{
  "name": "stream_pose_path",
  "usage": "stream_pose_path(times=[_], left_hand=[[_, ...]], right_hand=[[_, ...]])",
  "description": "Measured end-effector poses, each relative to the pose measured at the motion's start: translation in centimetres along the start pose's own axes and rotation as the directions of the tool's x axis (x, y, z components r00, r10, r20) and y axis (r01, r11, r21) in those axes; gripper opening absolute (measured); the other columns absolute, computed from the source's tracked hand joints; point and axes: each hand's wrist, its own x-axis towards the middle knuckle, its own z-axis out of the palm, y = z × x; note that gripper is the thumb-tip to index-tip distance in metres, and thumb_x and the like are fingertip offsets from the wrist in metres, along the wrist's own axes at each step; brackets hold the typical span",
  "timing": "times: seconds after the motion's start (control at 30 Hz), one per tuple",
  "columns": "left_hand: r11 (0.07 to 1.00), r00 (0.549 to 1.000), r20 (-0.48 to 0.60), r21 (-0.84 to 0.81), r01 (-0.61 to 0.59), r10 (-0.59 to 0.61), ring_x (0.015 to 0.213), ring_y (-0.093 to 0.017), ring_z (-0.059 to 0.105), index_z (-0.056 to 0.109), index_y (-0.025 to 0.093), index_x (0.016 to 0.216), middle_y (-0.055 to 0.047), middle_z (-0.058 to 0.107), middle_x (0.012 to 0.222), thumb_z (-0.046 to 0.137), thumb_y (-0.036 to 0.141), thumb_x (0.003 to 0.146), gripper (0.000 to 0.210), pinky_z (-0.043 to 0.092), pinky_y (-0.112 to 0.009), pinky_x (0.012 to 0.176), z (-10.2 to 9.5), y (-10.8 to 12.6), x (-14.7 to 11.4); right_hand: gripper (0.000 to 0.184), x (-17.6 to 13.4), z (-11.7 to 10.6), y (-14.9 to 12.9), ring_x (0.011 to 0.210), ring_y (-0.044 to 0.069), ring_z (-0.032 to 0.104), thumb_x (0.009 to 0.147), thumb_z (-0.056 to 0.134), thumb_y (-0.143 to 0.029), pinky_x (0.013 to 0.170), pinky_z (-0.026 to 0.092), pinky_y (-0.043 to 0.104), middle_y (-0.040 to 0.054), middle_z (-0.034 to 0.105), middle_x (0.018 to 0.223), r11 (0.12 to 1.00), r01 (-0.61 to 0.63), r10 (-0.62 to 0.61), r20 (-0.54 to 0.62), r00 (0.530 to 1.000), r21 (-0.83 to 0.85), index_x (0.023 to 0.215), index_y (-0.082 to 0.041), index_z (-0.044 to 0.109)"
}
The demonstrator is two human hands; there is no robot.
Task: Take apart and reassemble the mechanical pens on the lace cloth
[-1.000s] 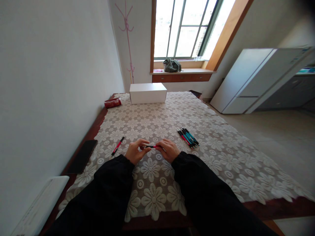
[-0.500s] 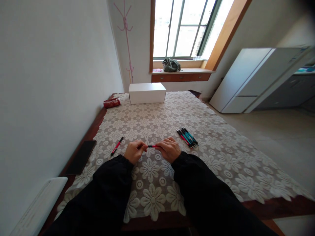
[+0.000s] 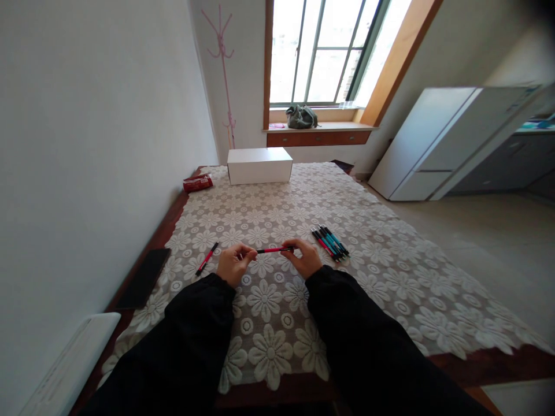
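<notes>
A slim red and black pen lies sideways between my hands, above the tablecloth. My left hand pinches its black left end between thumb and fingers. At the other end, my right hand is closed on the pen near its black tip. To the left of my left hand lies another red and black pen, slanted on the cloth. Right of my right hand is a row of several pens, some red and black, others teal and black.
A white box stands at the table's far end, with a dark red packet to its left. Along the left edge lie a flat black object and a white object beside the wall.
My right hand has shifted slightly right along the pen toward its end, so more of the red barrel shows. My left hand still pinches the left end.
</notes>
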Motion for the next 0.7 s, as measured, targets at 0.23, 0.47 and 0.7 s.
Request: stream_pose_path(times=[0.23,0.47,0.7], left_hand=[[0.994,0.994,0.047,0.037,-0.098,0.096,0.065,-0.013,0.058,0.069,0.019,0.076,-0.001,0.069,0.070,0.064,0.036,0.083,0.019,0.045,-0.026,0.064,-0.1,-0.1,0.0],[0.973,0.965,0.197,0.119,-0.198,0.172,0.071,-0.015,0.060,0.068,0.019,0.074,-0.003,0.067,0.073,0.066,0.043,0.080,0.025,0.046,-0.027,0.069,-0.1,0.9,-0.4],[0.965,0.931,0.356,0.208,-0.161,0.079,0.064,-0.012,0.057,0.069,0.018,0.079,-0.002,0.068,0.075,0.051,0.045,0.090,0.034,0.042,-0.022,0.061,-0.2,1.3,-0.3]], right_hand=[[0.033,0.1,0.2,0.3,0.060,0.017,0.063,0.065,0.078,-0.045,0.059,0.049,0.030,0.0022,0.068,0.066,0.780,-0.350,0.323,0.146,0.935,0.519,0.079,-0.018,0.065],[0.036,0.3,0.9,0.6,0.058,0.013,0.058,0.067,0.077,-0.050,0.055,0.050,0.027,0.0002,0.065,0.068,0.625,-0.327,0.410,0.059,0.910,0.709,0.079,-0.020,0.062],[0.042,0.8,0.3,0.3,0.054,0.012,0.058,0.071,0.074,-0.049,0.048,0.047,0.023,-0.0031,0.063,0.066,0.671,-0.222,0.431,-0.128,0.893,0.708,0.097,-0.021,0.055]])
